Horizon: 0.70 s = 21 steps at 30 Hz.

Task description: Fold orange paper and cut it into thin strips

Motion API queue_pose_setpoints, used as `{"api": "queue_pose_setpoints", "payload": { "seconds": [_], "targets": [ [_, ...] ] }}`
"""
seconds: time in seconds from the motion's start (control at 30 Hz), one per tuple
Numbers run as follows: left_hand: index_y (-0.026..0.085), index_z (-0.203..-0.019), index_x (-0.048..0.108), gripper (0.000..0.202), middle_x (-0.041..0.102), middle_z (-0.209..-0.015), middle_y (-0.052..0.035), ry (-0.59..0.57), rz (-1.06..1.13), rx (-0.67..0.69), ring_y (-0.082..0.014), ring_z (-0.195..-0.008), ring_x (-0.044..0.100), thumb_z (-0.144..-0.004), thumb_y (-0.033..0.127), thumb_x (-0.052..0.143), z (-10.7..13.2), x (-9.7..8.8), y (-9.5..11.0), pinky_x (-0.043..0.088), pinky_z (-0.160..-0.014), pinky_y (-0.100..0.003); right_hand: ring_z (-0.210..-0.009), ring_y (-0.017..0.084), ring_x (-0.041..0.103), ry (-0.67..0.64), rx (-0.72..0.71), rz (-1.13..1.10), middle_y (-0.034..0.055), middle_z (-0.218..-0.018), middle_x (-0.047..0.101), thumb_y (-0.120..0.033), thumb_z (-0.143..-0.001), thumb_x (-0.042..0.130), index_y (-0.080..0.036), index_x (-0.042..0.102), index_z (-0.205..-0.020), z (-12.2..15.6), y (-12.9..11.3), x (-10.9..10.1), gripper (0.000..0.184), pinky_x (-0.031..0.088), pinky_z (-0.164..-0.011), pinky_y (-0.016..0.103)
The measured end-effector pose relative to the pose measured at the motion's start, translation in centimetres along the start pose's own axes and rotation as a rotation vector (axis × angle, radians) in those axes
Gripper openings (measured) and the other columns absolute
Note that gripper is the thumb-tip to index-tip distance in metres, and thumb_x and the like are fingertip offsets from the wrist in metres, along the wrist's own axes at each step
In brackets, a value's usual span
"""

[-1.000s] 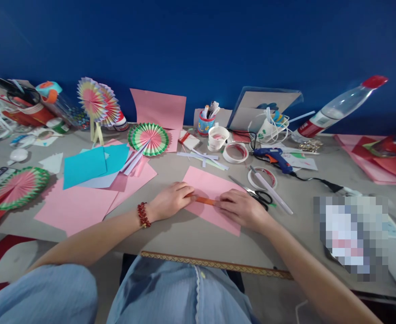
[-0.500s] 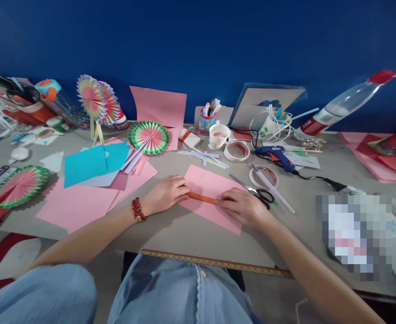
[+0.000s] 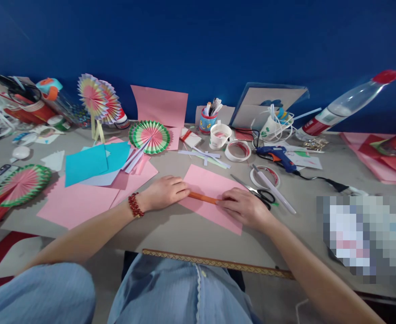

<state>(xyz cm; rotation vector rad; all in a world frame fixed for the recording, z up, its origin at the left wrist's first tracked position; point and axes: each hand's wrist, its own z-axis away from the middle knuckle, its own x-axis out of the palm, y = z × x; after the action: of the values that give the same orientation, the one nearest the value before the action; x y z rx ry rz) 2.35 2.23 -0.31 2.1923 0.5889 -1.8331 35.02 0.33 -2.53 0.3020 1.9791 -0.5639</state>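
Observation:
A pink paper sheet (image 3: 207,184) lies on the grey table in front of me. Across it runs a thin orange folded strip (image 3: 202,197). My left hand (image 3: 166,192), with a red bead bracelet at the wrist, has its fingers closed on the strip's left end. My right hand (image 3: 244,208) pinches the strip's right end and rests on the sheet. Black-handled scissors (image 3: 256,193) lie just beyond my right hand.
A blue glue gun (image 3: 274,155) with its cord, tape rolls (image 3: 237,150), a paper cup (image 3: 219,135) and a pen pot (image 3: 206,121) stand behind. Teal (image 3: 90,164) and pink papers and pleated paper fans (image 3: 149,137) fill the left. A bottle (image 3: 346,105) leans at the right.
My left hand slid a little to the left along the orange strip, showing more of it between the hands. The right hand has stayed in place.

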Motion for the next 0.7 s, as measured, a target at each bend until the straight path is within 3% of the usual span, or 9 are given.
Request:
{"api": "queue_pose_setpoints", "payload": {
  "seconds": [0.13, 0.33, 0.5, 0.7],
  "targets": [
    [0.02, -0.112, 0.068, 0.026, 0.07, -0.114, -0.0071, 0.058, 0.057, 0.047, -0.0191, -0.103, 0.063, -0.106, 0.017, 0.043, 0.4, 0.1, -0.2, 0.048, -0.087, -0.034, -0.09, 0.02, 0.066, -0.014, 0.011, -0.009, 0.0088, -0.101, 0.072, -0.023, -0.103, 0.045, -0.024, 0.075, -0.107, 0.0, 0.0, 0.1, 0.03, 0.053, -0.079, 0.034],
    [0.019, -0.105, 0.069, 0.024, 0.07, -0.11, -0.0072, 0.035, 0.13, -0.03, -0.02, -0.105, 0.062, -0.106, 0.021, 0.044, 0.6, 0.5, -0.3, 0.047, -0.09, -0.034, -0.091, 0.02, 0.065, -0.01, 0.022, -0.021, 0.0083, -0.102, 0.072, -0.023, -0.103, 0.047, -0.025, 0.075, -0.107, 0.1, 0.1, 0.1, 0.029, 0.052, -0.079, 0.033],
    [0.018, -0.098, 0.067, 0.023, 0.069, -0.101, -0.0075, 0.011, 0.17, -0.104, -0.0192, -0.094, 0.059, -0.105, 0.023, 0.046, 1.2, 0.7, -0.4, 0.046, -0.085, -0.033, -0.093, 0.02, 0.065, -0.016, 0.016, -0.031, 0.0088, -0.104, 0.072, -0.023, -0.103, 0.046, -0.024, 0.074, -0.109, 0.0, 0.0, 0.0, 0.029, 0.052, -0.081, 0.033],
    [0.018, -0.099, 0.067, 0.024, 0.067, -0.101, -0.0063, 0.045, 0.269, -0.21, -0.0181, -0.093, 0.057, -0.106, 0.03, 0.048, 2.0, 0.7, -0.4, 0.044, -0.086, -0.032, -0.095, 0.019, 0.066, -0.03, 0.047, -0.046, 0.0083, -0.105, 0.072, -0.024, -0.103, 0.047, -0.025, 0.074, -0.109, 0.2, 0.0, 0.0, 0.028, 0.053, -0.08, 0.033]
  ]
}}
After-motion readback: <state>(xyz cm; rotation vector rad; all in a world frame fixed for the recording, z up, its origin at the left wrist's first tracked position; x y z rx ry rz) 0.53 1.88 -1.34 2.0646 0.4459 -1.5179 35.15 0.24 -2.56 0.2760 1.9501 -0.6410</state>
